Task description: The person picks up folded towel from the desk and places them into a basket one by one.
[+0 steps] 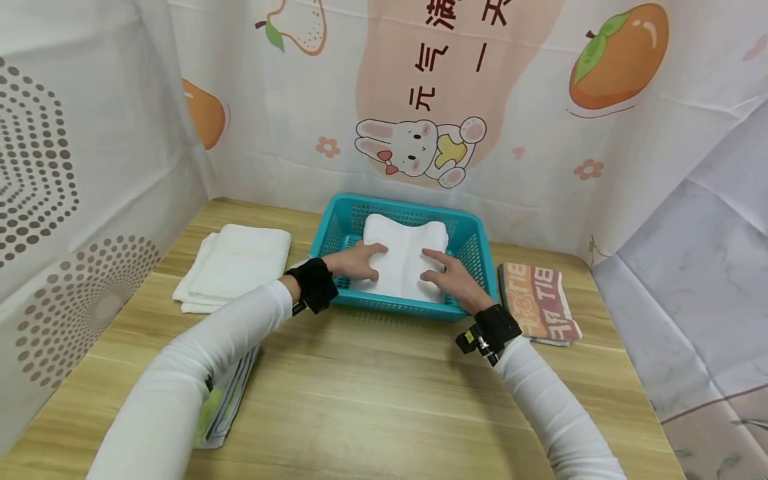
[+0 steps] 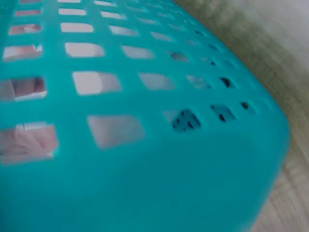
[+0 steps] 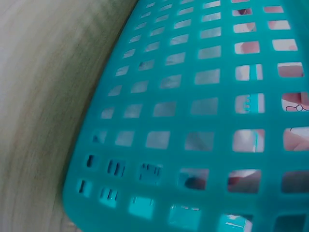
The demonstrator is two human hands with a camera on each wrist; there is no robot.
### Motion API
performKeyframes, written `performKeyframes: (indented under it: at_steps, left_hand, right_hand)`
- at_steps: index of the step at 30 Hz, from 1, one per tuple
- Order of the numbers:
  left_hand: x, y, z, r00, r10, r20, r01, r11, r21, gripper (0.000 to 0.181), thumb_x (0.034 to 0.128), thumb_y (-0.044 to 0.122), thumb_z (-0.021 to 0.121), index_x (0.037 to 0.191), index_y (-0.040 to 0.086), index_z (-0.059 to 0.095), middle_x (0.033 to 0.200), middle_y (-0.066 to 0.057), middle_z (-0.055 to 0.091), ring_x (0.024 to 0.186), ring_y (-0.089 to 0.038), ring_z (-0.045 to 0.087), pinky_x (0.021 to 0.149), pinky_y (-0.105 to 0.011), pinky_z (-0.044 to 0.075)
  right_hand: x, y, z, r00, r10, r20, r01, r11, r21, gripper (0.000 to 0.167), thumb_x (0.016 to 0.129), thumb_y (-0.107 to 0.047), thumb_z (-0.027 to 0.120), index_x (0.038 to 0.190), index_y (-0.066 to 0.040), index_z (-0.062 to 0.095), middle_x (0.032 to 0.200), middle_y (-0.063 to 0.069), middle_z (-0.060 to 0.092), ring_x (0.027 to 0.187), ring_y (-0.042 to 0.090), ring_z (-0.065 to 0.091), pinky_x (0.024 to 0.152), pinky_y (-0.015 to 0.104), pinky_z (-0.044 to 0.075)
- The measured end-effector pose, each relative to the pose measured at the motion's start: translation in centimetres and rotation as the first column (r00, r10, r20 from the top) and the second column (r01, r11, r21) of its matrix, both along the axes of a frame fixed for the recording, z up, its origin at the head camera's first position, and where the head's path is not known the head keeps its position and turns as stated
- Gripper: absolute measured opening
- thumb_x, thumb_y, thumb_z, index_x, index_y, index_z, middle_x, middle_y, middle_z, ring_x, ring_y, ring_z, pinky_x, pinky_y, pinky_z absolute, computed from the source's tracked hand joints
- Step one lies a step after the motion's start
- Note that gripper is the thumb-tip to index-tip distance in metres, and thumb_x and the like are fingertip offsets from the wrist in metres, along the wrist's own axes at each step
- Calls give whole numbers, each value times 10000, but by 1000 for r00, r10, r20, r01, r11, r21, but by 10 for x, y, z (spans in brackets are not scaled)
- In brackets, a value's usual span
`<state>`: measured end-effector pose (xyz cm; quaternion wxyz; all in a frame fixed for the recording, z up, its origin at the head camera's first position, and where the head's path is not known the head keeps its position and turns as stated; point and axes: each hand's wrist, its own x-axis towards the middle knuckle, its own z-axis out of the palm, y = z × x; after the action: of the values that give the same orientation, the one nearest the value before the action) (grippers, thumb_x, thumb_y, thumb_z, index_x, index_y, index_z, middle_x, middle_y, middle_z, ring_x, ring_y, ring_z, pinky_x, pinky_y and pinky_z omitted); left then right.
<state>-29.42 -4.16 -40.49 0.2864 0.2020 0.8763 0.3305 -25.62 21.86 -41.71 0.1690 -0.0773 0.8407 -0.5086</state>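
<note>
A folded white cloth (image 1: 403, 257) lies inside a teal perforated basket (image 1: 384, 305) at the back middle of the table. My left hand (image 1: 355, 261) reaches over the basket's left side, fingers spread at the cloth's left part. From the right, my right hand (image 1: 453, 277) rests at the cloth's right part with fingers apart. Neither hand's fingers are curled round the cloth. The basket wall (image 2: 145, 179) fills most of the left wrist view, and parts of a hand show through its holes. In the right wrist view the basket wall (image 3: 183, 121) also hides most of the hand.
Folded white cloths (image 1: 240, 263) lie left of the basket. A patterned orange and red cloth (image 1: 537, 300) lies to its right. Near the left forearm is a grey and green folded cloth (image 1: 225, 407), partly hidden by the sleeve. A printed curtain (image 1: 270, 133) hangs behind the table.
</note>
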Motion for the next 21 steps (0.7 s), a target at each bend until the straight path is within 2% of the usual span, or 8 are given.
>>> performKeyframes:
  at_steps: [4, 6, 11, 16, 21]
  left_hand:
    - [2, -8, 2, 1000, 2, 6, -2, 1000, -19, 828, 914, 143, 611, 1605, 165, 155, 1636, -223, -102, 1507, -383, -118, 1168, -547, 200]
    - [3, -11, 4, 1000, 4, 15, -4, 1000, -18, 860, 927, 162, 619, 1612, 182, 100, 1621, -229, -174, 1497, -402, -153, 1177, -571, 161]
    - [4, -12, 6, 1000, -11, 7, 12, 999, -34, 902, 937, 202, 625, 1614, 201, 29, 1620, -230, -179, 1490, -422, -157, 1185, -593, 82]
    - [10, -11, 6, 999, -33, -11, 33, 998, -49, 919, 948, 261, 627, 1613, 191, -3, 1621, -239, -161, 1479, -464, -136, 1178, -606, 87]
    - [19, -12, 6, 992, -88, -90, 83, 995, -55, 890, 982, 420, 586, 1613, 180, 7, 1637, -222, -104, 1491, -453, -97, 1175, -620, 52]
  right_hand:
    - [1, -1, 1, 1000, 5, -9, -4, 999, 32, 689, 979, -171, 584, 1584, -127, 257, 1658, 161, 63, 1526, 344, -11, 1183, 574, 145]
    - [2, -1, 2, 1000, 12, -25, -10, 998, 56, 717, 984, -181, 583, 1595, -137, 212, 1658, 178, -2, 1522, 347, -70, 1184, 589, 98]
    - [3, -1, 2, 999, 6, -38, -2, 992, 122, 811, 963, -229, 624, 1609, -178, 136, 1647, 195, -103, 1513, 342, -137, 1173, 622, 62]
    - [4, -1, 2, 999, 16, -40, -9, 988, 155, 860, 962, -254, 641, 1612, -170, 85, 1644, 194, -123, 1511, 345, -147, 1165, 633, 87]
    - [3, -3, 2, 999, 11, -53, -1, 984, 181, 856, 968, -269, 629, 1612, -156, 77, 1646, 204, -94, 1513, 356, -125, 1158, 646, 94]
